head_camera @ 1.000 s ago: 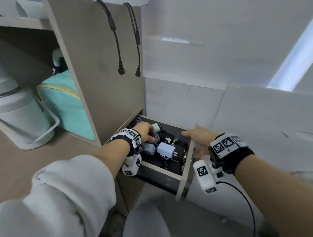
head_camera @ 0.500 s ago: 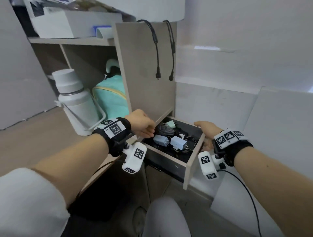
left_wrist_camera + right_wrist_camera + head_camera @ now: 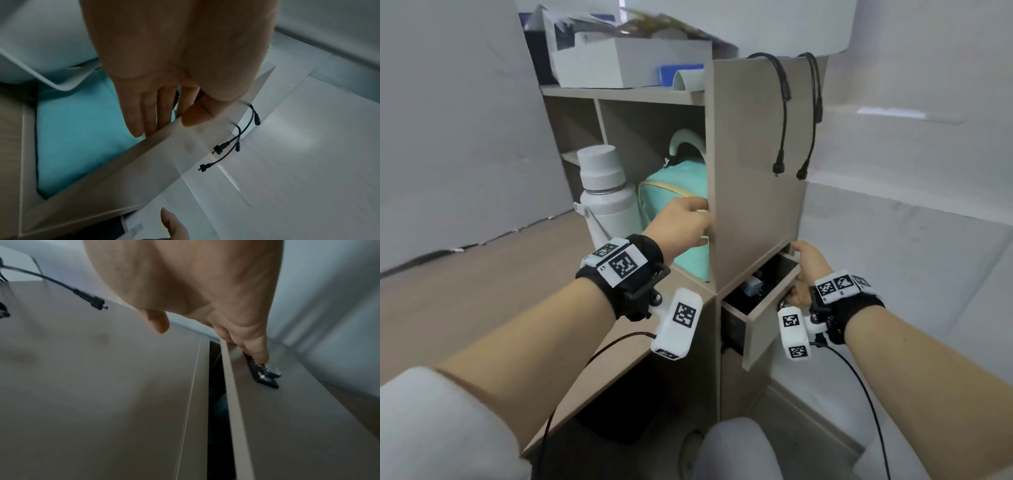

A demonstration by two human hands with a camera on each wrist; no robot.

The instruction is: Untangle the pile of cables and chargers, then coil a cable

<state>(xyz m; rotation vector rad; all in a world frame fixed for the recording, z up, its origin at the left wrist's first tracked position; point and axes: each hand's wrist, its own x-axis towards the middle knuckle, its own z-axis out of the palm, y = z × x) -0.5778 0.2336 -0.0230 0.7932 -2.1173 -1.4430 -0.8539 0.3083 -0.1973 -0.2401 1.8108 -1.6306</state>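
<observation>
The cables and chargers lie in a drawer (image 3: 767, 318) that stands only a little open. Of them, one pale blue charger (image 3: 754, 286) shows in the dark gap. My right hand (image 3: 808, 267) rests on the drawer front (image 3: 287, 418). Its fingers lie straight against the face beside the metal knob (image 3: 272, 370), and the thumb is off the wood. My left hand (image 3: 685, 222) is higher up and pinches the front edge of the cabinet side panel (image 3: 185, 154), fingers inside, thumb outside. Two black cables (image 3: 786, 102) hang over the cabinet top, plugs dangling (image 3: 226, 144).
In the open compartment behind the panel stand a white bottle (image 3: 606, 195) and a teal bag (image 3: 674, 192). A white box (image 3: 619, 61) sits on the shelf above. The wooden desk top (image 3: 482, 291) runs to the left; my knee (image 3: 736, 448) is below the drawer.
The drawer has gone from wide open to nearly closed under my right hand. My left hand has left the drawer and risen to the cabinet panel's edge.
</observation>
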